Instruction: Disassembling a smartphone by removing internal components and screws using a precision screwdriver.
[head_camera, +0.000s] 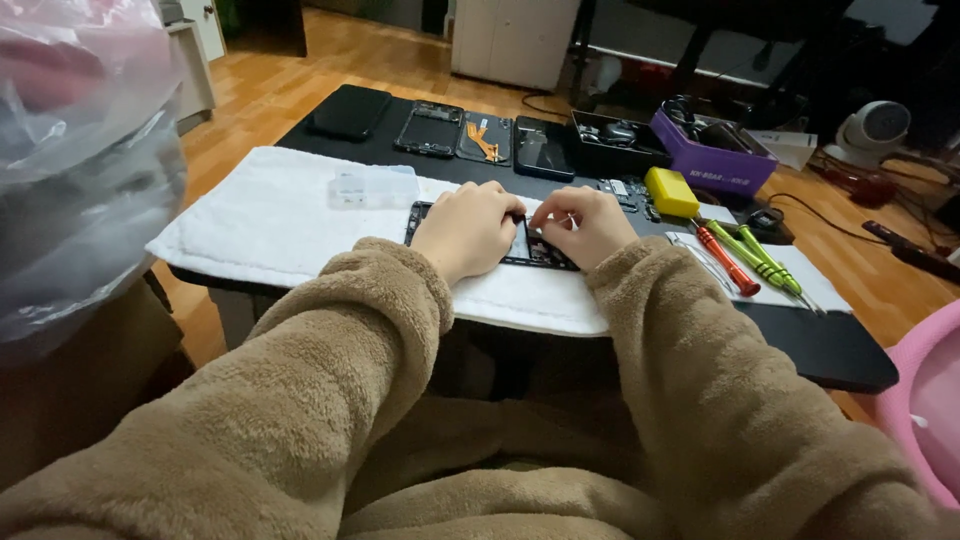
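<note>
An opened black phone body (540, 252) lies on a white towel (270, 215) at the middle of a low black table (830, 350). My left hand (465, 228) rests on top of the phone and covers most of it, fingers curled over its upper edge. My right hand (583, 225) sits at the phone's right end with fingertips pinched together on a small thin metal piece (568, 216); what the piece is cannot be told. Both arms are in fuzzy tan sleeves.
A clear plastic parts box (375, 186) lies on the towel's far side. Phone parts and panels (430, 128) line the table's back edge with a purple tray (712, 150). A yellow block (671, 192), red screwdriver (727, 260) and green screwdrivers (760, 255) lie at right.
</note>
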